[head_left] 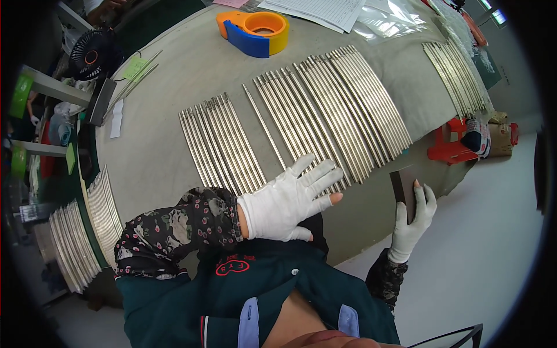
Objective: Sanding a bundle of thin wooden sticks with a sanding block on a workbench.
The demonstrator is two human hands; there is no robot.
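Note:
My left hand [290, 200], in a white glove with some fingertips bare, lies across the near ends of slim metal rods [299, 124] with its fingers spread. One single rod [264, 126] lies apart, between this group and another row of rods [220, 145] on the left. A wide, tightly packed row of rods [371, 104] sits to the right of the hand. Off the table's near right edge, my gloved right hand [413, 226] grips a thin, dark rectangular plate [404, 188] between thumb and fingers. What the plate is I cannot tell.
An orange and blue tape dispenser [255, 32] stands at the back, near papers [325, 11] and clear plastic bags [389, 20]. More rods [455, 78] lie far right, others [75, 246] at lower left. A red stool [449, 145] stands beside the table; a black fan [93, 53] is at left.

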